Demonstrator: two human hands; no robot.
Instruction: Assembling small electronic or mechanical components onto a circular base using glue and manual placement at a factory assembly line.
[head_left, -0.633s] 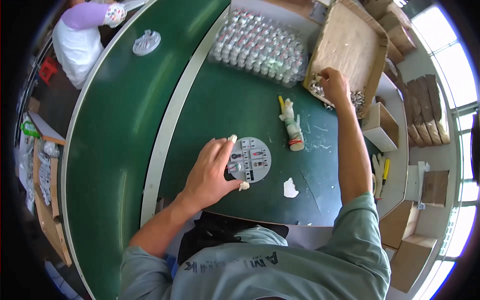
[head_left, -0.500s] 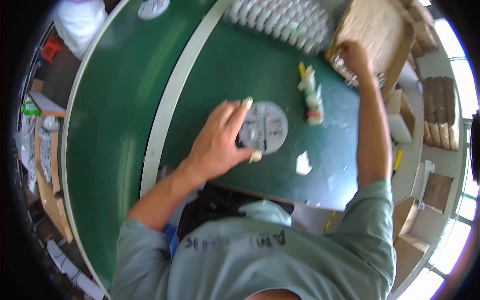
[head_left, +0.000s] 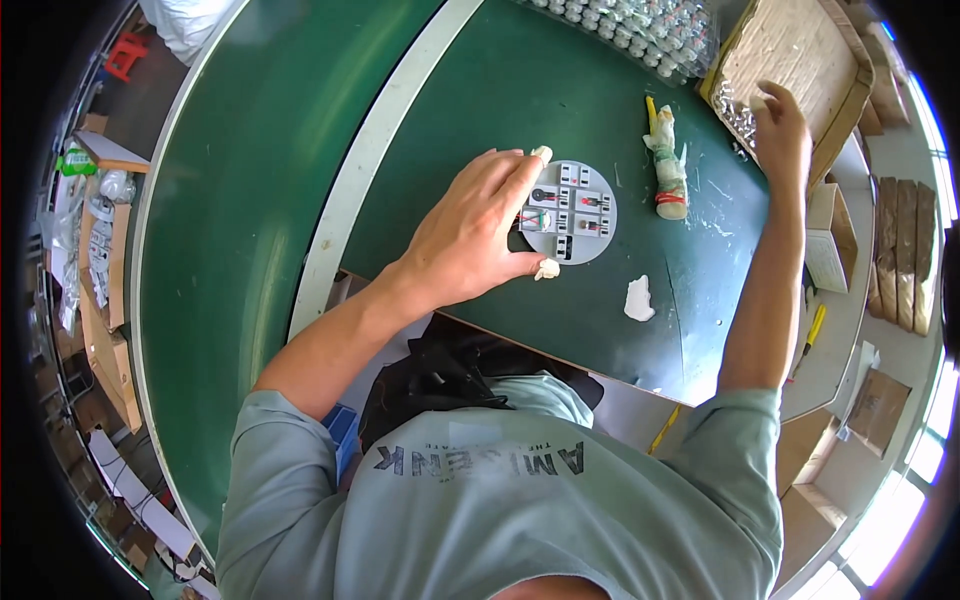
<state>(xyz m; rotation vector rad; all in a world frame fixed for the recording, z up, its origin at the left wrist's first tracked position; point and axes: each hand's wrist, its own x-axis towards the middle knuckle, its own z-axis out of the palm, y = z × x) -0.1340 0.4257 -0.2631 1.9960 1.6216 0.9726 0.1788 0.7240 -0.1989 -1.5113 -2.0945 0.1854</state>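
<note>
My left hand (head_left: 470,230) holds a round grey board (head_left: 600,220) by its edge on the green table. White wraps cover the tips of its thumb and forefinger, which straddle the disc's left side. Small black, white and red parts with short wires sit on the board; my fingers and palm hide its left part. At the near-left edge of a cardboard tray (head_left: 795,50) is my right hand (head_left: 783,140), its fingers curled together. Whatever they may pinch is too small to make out. Small shiny metal parts (head_left: 738,118) lie in the tray's corner beside that hand.
Right of the board lies a wrapped tool (head_left: 668,165) with a yellow end and red band. A torn white scrap (head_left: 638,299) is nearer me. Rows of clear-packed round pieces (head_left: 640,35) stand at the back. A pale rail (head_left: 370,150) borders the green belt (head_left: 250,220) leftward.
My right hand has drawn back from the metal parts toward the tray's near edge. My left hand stays on the board. The whole view has shifted, so the table things appear farther right.
</note>
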